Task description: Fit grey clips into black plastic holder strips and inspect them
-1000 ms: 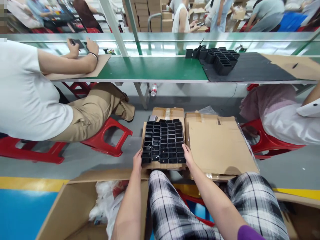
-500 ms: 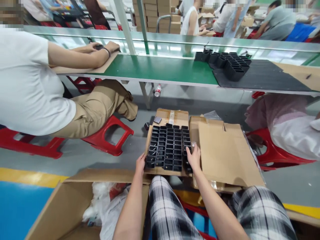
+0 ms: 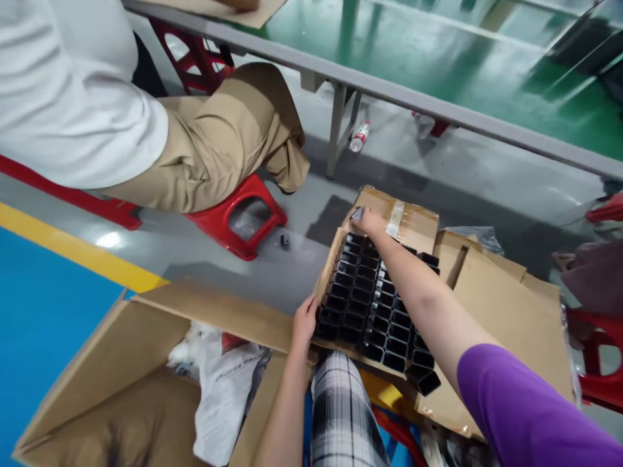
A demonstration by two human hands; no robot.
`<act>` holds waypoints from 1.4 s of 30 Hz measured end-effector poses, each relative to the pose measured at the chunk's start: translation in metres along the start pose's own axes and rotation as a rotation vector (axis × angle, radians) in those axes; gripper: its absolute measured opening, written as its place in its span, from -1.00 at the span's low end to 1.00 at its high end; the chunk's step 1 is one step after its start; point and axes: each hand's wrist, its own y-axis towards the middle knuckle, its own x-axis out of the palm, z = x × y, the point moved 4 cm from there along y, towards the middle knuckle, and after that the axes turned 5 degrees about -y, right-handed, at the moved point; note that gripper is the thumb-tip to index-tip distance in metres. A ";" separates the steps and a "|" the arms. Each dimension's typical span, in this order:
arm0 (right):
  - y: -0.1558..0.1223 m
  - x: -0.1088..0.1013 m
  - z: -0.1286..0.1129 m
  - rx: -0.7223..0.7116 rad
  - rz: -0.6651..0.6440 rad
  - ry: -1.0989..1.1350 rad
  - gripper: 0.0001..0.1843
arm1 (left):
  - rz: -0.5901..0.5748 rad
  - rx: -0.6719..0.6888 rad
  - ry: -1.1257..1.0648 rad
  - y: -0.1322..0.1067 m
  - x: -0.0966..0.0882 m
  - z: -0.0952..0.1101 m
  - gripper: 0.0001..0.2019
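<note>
A block of several small black open-topped housings (image 3: 370,305) lies in rows on a cardboard sheet (image 3: 413,224) on the floor in front of my knees. My left hand (image 3: 304,321) rests against the near left corner of the block, fingers curled on its edge. My right arm stretches across the rows, and my right hand (image 3: 368,222) is at the far edge, fingers closed on a small grey flat piece (image 3: 357,213) lying on the cardboard there. One black housing (image 3: 428,383) sits askew at the near right corner.
A large open carton (image 3: 146,363) with white plastic bags stands at my left knee. Flat cardboard sheets (image 3: 511,311) lie to the right. A person in a white shirt sits on a red stool (image 3: 243,217) at the green workbench (image 3: 438,58). A loose black part (image 3: 285,239) lies on the floor.
My head has tipped down and turned left. My right hand has left the block's near right side and reached across to the grey piece at the far edge. My left hand stays at the near left corner.
</note>
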 end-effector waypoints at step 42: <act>-0.047 -0.038 0.071 -0.339 -0.287 0.035 -0.64 | -0.002 -0.007 0.044 0.007 0.008 0.023 -0.69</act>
